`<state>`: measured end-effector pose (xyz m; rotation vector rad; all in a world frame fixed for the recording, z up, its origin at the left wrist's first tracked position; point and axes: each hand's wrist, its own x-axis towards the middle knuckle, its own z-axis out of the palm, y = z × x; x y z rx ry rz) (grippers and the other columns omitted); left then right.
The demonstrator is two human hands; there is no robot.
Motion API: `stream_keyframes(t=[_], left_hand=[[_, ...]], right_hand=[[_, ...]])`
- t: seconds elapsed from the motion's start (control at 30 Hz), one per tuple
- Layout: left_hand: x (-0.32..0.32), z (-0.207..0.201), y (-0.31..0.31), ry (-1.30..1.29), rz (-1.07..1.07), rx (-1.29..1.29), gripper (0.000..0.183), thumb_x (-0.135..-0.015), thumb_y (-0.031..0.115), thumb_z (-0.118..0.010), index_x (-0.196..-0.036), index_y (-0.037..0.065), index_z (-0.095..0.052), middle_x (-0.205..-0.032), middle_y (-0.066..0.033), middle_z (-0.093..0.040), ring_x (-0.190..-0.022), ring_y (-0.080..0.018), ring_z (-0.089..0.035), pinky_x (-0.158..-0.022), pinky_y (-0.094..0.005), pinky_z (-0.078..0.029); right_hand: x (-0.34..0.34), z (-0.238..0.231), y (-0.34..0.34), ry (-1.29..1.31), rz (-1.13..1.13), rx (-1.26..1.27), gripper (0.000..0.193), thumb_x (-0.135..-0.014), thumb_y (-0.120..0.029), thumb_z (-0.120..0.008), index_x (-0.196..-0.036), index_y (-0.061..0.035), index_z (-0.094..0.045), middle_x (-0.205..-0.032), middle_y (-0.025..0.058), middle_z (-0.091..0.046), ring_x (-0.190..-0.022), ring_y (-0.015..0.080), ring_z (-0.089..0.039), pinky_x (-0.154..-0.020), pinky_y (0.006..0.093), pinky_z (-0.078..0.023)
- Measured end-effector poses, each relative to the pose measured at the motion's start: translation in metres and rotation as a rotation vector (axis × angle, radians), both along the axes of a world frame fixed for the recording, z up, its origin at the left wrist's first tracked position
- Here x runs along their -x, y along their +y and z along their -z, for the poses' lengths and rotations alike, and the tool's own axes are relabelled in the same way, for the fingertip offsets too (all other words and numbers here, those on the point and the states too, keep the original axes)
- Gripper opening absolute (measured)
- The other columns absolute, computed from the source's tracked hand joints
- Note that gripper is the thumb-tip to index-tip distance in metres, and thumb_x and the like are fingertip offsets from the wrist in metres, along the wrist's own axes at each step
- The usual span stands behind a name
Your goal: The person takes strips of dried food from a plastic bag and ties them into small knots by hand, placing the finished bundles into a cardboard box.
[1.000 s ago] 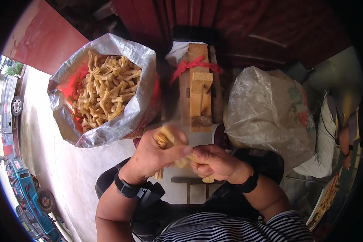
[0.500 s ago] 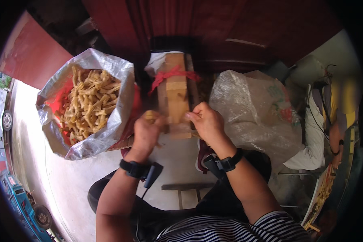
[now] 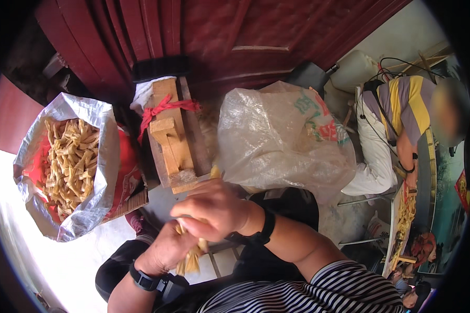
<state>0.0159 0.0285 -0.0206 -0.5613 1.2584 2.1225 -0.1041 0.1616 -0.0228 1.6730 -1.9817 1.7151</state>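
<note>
My left hand point(image 3: 168, 248) and my right hand point(image 3: 214, 207) are pressed together in front of my lap, both closed round a tan bundle of straw-like strips point(image 3: 189, 264). Its frayed end hangs below my left fingers, and a yellowish bit pokes up above my right hand. The fingers hide the middle of it. Just beyond stands a wooden block stand point(image 3: 181, 151) with a raised peg and a red cloth point(image 3: 167, 106) tied round it. To the left, a silvery woven sack point(image 3: 109, 167) lined in red holds many similar tan, knotted pieces point(image 3: 70, 161).
A translucent plastic sack point(image 3: 277, 141) slumps right of the wooden stand. Dark red door panels point(image 3: 209, 31) close off the far side. At right, another person point(image 3: 402, 109) in a yellow and grey top works beside a tray of tan strips point(image 3: 402, 221).
My hands have come together, lower and nearer my body, onto the bundle; before, they were apart at the wooden stand. The view has shifted right, so the stand and sacks sit further left.
</note>
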Motion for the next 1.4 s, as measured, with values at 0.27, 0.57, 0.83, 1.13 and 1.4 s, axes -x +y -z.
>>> stream_keyframes(t=[0.27, 0.57, 0.83, 1.13, 1.4], left_hand=[[0.008, -0.017, -0.028, 0.843, 0.091, 0.650, 0.024, -0.081, 0.004, -0.066, -0.104, 0.001, -0.066, -0.082, -0.0107, -0.063, -0.066, -0.0211, -0.059, -0.060, -0.0304, -0.048], [0.000, -0.009, -0.031, 1.284, 0.089, 1.349, 0.020, -0.056, 0.011, -0.069, -0.072, 0.008, -0.059, -0.078, -0.0049, -0.053, -0.063, -0.0221, -0.057, -0.051, -0.0319, -0.047], [0.003, -0.013, -0.031, 0.996, -0.084, 1.382, 0.027, -0.064, 0.008, -0.072, -0.090, 0.005, -0.067, -0.108, -0.0123, -0.063, -0.085, -0.0284, -0.065, -0.070, -0.0333, -0.055], [-0.001, -0.010, -0.025, 0.549, 0.222, 1.218, 0.026, -0.071, 0.000, -0.069, -0.097, 0.004, -0.069, -0.118, -0.0129, -0.061, -0.096, -0.0297, -0.064, -0.082, -0.0335, -0.052], [0.003, -0.014, -0.036, 0.856, -0.147, 0.786, 0.012, -0.080, 0.004, -0.063, -0.088, -0.004, -0.067, -0.108, -0.0124, -0.061, -0.086, -0.0223, -0.063, -0.071, -0.0294, -0.050]], right_hand=[[-0.012, 0.012, -0.004, -0.616, 0.050, -0.264, 0.019, -0.093, -0.013, -0.057, -0.078, -0.0025, -0.060, -0.059, 0.0073, -0.055, -0.052, 0.0177, -0.056, -0.050, 0.0339, -0.043], [-0.011, 0.019, 0.006, -1.887, -0.645, -0.374, 0.020, -0.089, -0.008, -0.058, -0.104, 0.0044, -0.058, -0.074, 0.0075, -0.059, -0.055, 0.0087, -0.050, -0.046, 0.0202, -0.037], [-0.033, 0.005, -0.005, -1.292, 0.069, -0.054, 0.014, -0.091, -0.014, -0.061, -0.096, -0.0011, -0.063, -0.075, 0.0052, -0.064, -0.053, 0.0067, -0.052, -0.047, 0.0205, -0.042], [-0.029, 0.014, -0.004, -0.114, 0.065, -0.484, 0.014, -0.086, -0.015, -0.064, -0.088, -0.0021, -0.060, -0.068, 0.0124, -0.061, -0.058, 0.0272, -0.062, -0.054, 0.0349, -0.047], [-0.024, 0.012, 0.000, -1.234, -0.238, -0.521, 0.034, -0.096, -0.032, -0.047, -0.086, -0.0008, -0.059, -0.065, 0.0049, -0.054, -0.061, 0.0140, -0.052, -0.056, 0.0275, -0.041]])
